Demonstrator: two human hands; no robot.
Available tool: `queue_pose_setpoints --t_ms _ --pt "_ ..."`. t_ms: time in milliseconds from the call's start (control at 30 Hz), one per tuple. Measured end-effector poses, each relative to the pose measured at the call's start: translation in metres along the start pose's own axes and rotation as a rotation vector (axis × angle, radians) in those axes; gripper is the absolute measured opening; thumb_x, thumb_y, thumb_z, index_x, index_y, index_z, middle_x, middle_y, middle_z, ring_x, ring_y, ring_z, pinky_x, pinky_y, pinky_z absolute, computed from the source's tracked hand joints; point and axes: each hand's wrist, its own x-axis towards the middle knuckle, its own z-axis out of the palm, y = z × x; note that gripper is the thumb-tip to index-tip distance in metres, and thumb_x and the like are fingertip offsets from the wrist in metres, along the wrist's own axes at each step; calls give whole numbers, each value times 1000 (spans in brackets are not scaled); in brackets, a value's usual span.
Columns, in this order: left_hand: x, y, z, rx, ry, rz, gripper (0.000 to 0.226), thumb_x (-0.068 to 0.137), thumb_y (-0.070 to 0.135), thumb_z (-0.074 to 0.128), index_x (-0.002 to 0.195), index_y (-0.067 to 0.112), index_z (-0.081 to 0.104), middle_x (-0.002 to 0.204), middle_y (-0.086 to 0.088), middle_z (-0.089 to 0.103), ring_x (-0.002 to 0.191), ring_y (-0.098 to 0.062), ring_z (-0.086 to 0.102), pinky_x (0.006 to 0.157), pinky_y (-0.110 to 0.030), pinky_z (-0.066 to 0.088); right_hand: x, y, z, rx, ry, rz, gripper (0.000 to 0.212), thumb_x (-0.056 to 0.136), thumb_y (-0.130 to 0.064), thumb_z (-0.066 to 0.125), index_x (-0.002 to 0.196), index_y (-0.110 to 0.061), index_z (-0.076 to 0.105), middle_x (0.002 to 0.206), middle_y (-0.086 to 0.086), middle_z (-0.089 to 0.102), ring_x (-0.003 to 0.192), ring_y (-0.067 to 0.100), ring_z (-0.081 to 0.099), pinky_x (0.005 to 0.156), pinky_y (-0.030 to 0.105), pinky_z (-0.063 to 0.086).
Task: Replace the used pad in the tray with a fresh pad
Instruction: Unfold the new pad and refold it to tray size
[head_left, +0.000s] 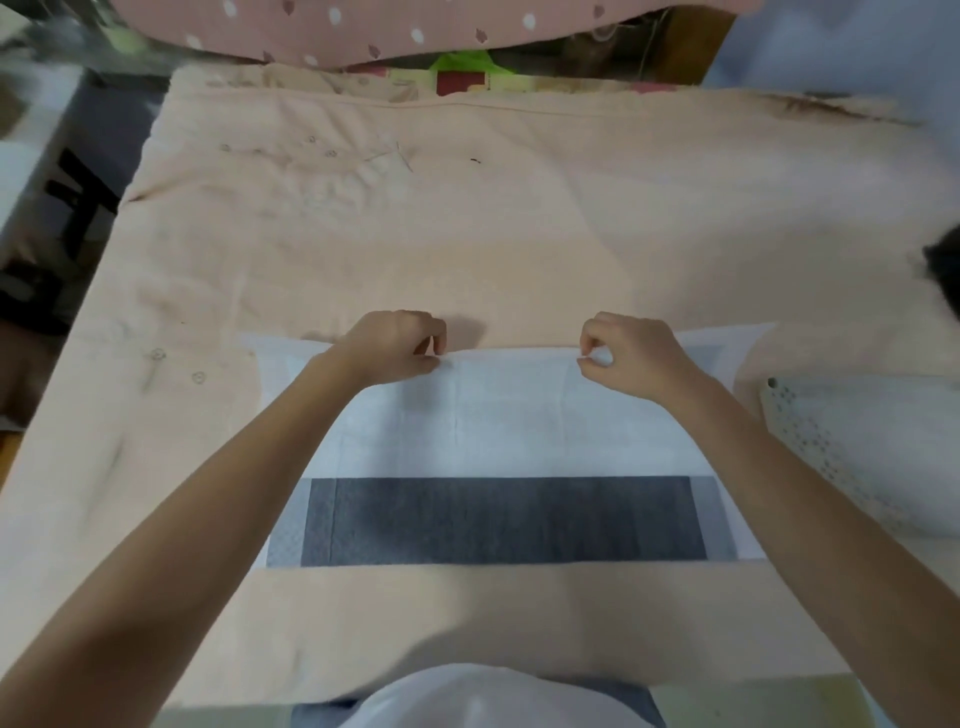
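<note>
A partly unfolded pad (498, 415) lies on the peach cloth in front of me, white on its folded upper layer with a dark grey band (504, 519) showing along its near side. My left hand (400, 348) pinches the pad's far folded edge left of centre. My right hand (628, 353) pinches the same edge right of centre. Both arms reach over the pad. No tray is identifiable for certain.
The peach cloth (467, 234) covers the whole work surface. A white perforated object (857, 447) sits at the right edge. A pink dotted fabric (415, 26) lies beyond the far edge. Dark clutter (47, 234) stands at the left.
</note>
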Motion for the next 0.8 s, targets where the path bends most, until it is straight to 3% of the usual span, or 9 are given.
queue_pose_setpoints --t_ms 200,300,433,600,700,800 --pt "-47 13 22 11 47 80 13 87 23 61 97 17 65 90 4 58 68 -11 48 55 -22 33 -56 -19 6 -30 5 -55 7 82 -20 64 82 -13 62 86 -2 61 72 23 56 61 28 37" --pt "-67 19 40 10 67 93 14 86 22 61 98 16 66 95 -2 58 80 -18 56 61 -29 45 -77 -24 18 -35 -16 -74 6 82 -18 63 82 -12 63 85 -2 60 77 21 57 61 29 38" --pt "-88 26 66 -23 119 84 11 82 17 66 92 13 68 96 -6 57 92 -22 54 63 -31 44 -97 -24 41 -36 -70 -44 6 82 -20 63 84 -15 62 90 -5 59 85 14 55 62 26 33" --pt "-102 29 89 -14 179 104 16 69 10 79 83 10 72 93 -11 64 82 -31 60 63 -31 43 -112 -19 68 -59 -107 -29 7 83 -20 62 88 -15 62 97 -4 56 89 15 53 64 24 33" --pt "-106 26 100 15 97 77 26 75 27 76 98 15 72 113 -9 62 98 -29 59 78 -36 44 -120 -17 81 -84 -130 -14 12 83 -22 63 92 -14 63 100 -2 55 91 16 53 67 22 32" --pt "-110 23 109 12 47 24 46 84 55 55 114 22 67 127 1 55 112 -20 52 92 -34 40 -126 -19 88 -52 -81 55 19 79 -26 67 92 -13 65 99 -2 56 90 18 54 72 25 35"
